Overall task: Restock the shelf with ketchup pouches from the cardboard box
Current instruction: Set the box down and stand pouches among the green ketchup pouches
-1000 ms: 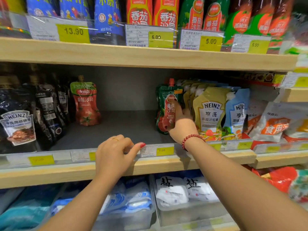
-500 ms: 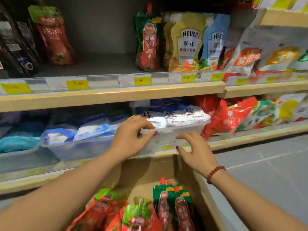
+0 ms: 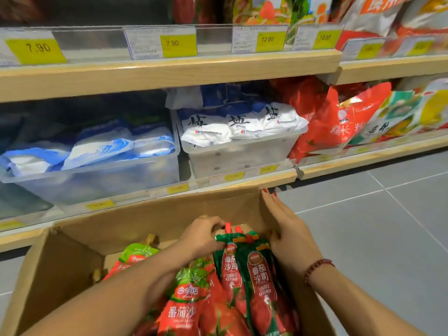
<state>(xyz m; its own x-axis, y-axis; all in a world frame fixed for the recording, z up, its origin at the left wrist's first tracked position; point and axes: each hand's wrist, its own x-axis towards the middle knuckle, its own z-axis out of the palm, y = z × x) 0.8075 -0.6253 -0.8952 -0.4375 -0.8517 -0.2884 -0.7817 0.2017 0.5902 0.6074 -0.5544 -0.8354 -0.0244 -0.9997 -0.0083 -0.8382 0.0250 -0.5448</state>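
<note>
A grey tiled floor (image 3: 388,214) fills the right side of the aisle and runs under a bank of pale wooden shelving. The upper shelf (image 3: 169,73) crosses the top of the view with a clear strip of yellow price tags (image 3: 178,44) reading 7.90 and 12.00. The lower shelf (image 3: 339,163) sits close to the floor. An open cardboard box (image 3: 145,221) stands in front of that lower shelf, its far wall just beside the shelf edge. On the lower shelf a large clear bin (image 3: 109,180) holds blue-and-white bags (image 3: 101,146). A smaller clear bin (image 3: 242,156) to its right holds white salt bags (image 3: 242,124), and red bags (image 3: 339,122) lean further right. Inside the box lie red ketchup pouches (image 3: 186,301) with green tops, and beside them, against the right wall, stand green ketchup pouches (image 3: 257,270) with red caps. The left hand (image 3: 202,236) reaches into the box, its fingers curled over the tops of the green ketchup pouches at the caps. The right hand (image 3: 291,236) lies along the box's right wall with fingers straight and together, the thumb touching the pouches. A red bead bracelet (image 3: 317,266) circles the right wrist, and a ring (image 3: 202,217) shows on the left hand.
</note>
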